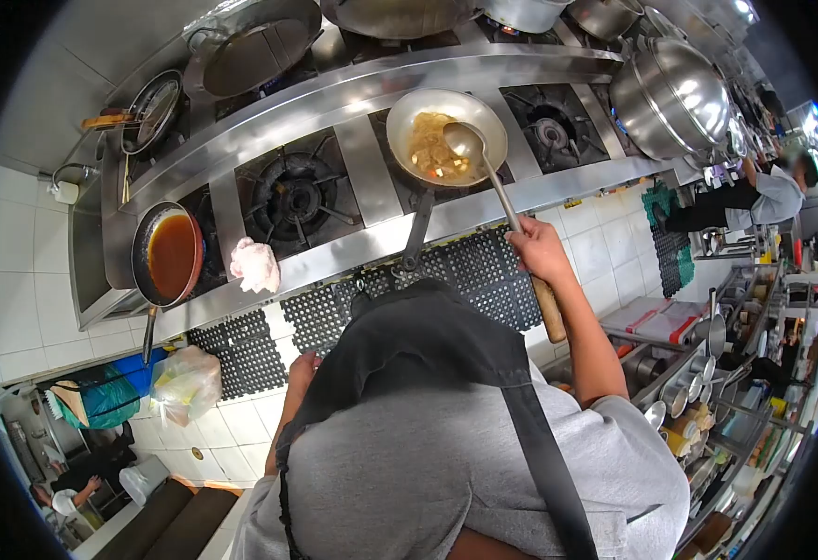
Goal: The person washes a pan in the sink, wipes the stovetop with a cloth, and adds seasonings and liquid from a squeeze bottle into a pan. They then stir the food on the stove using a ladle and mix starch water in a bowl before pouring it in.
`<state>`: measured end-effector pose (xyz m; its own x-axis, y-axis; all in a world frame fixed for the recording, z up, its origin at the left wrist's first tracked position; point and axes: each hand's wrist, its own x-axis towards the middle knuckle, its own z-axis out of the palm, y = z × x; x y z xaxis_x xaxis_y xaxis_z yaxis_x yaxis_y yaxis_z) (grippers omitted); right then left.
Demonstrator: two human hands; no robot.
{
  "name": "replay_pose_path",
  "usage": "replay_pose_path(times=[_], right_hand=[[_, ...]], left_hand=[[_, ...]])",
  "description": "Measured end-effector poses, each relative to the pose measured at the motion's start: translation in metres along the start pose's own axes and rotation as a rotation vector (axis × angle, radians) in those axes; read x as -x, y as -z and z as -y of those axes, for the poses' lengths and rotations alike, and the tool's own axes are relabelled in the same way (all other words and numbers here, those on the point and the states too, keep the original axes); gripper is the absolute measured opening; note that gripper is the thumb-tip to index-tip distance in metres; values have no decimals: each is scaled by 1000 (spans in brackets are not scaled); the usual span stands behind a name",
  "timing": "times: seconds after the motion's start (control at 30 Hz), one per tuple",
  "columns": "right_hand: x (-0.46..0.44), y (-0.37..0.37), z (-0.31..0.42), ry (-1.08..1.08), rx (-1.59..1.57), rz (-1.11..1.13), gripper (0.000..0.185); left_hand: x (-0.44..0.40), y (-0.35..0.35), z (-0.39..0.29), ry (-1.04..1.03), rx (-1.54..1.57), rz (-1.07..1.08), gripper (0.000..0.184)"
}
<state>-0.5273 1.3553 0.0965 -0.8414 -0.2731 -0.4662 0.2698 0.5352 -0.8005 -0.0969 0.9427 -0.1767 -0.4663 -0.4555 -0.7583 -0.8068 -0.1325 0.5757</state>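
My right hand [538, 250] is closed around the long handle of a metal ladle [504, 201]. The ladle's bowl rests inside a light-coloured pan [400, 121], over brownish liquid with small pale and orange pieces [432, 149]. This pan sits on the stove, its dark handle [417, 229] pointing toward my body. My left hand [306, 366] hangs low beside the apron, away from the stove; its fingers look curled, but what they hold, if anything, is hidden. A crumpled whitish cloth [255, 265] lies on the stove's front edge, left of the pan.
A pan of red-brown sauce [174, 257] stands at the left. Bare burners [297, 198] flank the light pan. A large steel pot [670, 98] stands at the right. Black mats [325, 308] cover part of the floor. Another person [768, 198] stands far right, one more [68, 499] lower left.
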Motion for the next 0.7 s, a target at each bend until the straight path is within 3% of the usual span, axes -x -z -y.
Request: replay_pose_path(times=[0.13, 0.23, 0.33, 0.43, 0.53, 0.63, 0.7], right_hand=[[8, 3, 3, 234, 431, -199, 41], [20, 5, 15, 280, 499, -262, 44], [25, 6, 16, 336, 681, -296, 45], [23, 10, 16, 333, 886, -236, 50], [16, 17, 13, 362, 1040, -173, 55], [16, 24, 20, 375, 1003, -197, 56], [16, 25, 22, 394, 999, -210, 57]], left_hand=[[-3, 4, 7, -137, -289, 21, 42], [2, 0, 11, 113, 192, 44, 42], [-1, 8, 30, -609, -688, -69, 42], [8, 3, -5, 32, -183, 19, 39], [-8, 2, 9, 50, 37, 36, 36], [-16, -10, 20, 297, 468, -62, 32], [-29, -14, 36, 267, 486, -50, 33]])
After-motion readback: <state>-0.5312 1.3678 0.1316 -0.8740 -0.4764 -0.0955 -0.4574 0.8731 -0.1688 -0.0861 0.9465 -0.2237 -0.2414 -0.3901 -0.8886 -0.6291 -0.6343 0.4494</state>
